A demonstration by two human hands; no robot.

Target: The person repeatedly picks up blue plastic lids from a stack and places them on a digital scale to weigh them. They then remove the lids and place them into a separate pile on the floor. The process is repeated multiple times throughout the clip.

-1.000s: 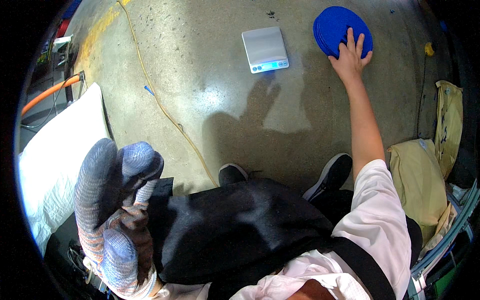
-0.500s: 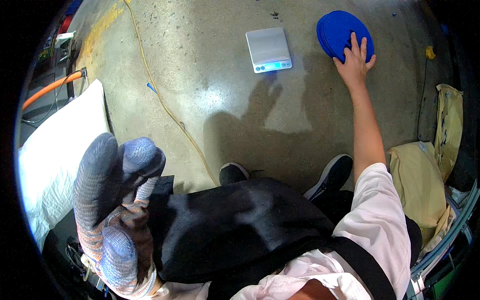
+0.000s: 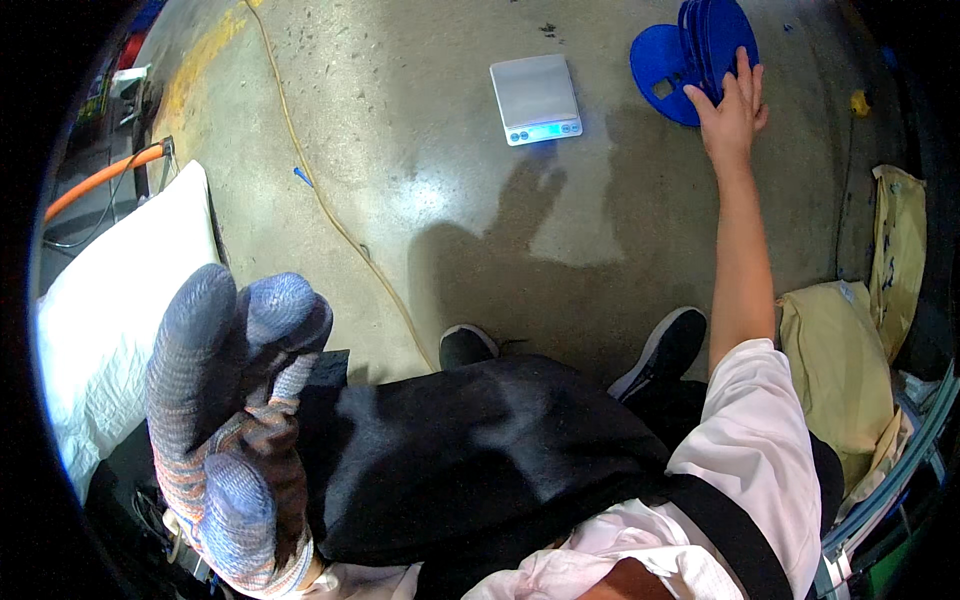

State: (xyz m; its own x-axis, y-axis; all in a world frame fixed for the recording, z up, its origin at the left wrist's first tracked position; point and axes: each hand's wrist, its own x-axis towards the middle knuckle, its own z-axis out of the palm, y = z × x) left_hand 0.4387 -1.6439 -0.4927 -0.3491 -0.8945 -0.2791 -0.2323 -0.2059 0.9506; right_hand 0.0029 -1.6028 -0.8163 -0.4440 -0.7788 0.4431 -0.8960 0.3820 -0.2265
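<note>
At the far right, my bare right hand (image 3: 734, 115) grips several thin blue discs (image 3: 728, 38) by their edge. They are tilted up, slightly fanned apart. Beneath them another round blue disc (image 3: 655, 62) with a small squarish hole lies flat on the floor. A digital scale (image 3: 534, 92) with a silver plate and a lit blue display stands to the left of the discs. Nothing rests on its plate. My left hand (image 3: 235, 400), in a striped knit glove with grey-blue fingers, is held up close at the lower left. Its fingers are apart, some bent, and no held object shows.
A yellowish cord (image 3: 325, 205) runs across the concrete floor (image 3: 430, 110). To the left are a white sack (image 3: 130, 290) and an orange hose (image 3: 105, 182). Tan bags (image 3: 835, 360) lie at the right. My dark shoes (image 3: 660, 350) are at the near side.
My right hand has tipped several blue discs up off the stack toward the right, exposing the disc below. My left hand and the scale stay practically still.
</note>
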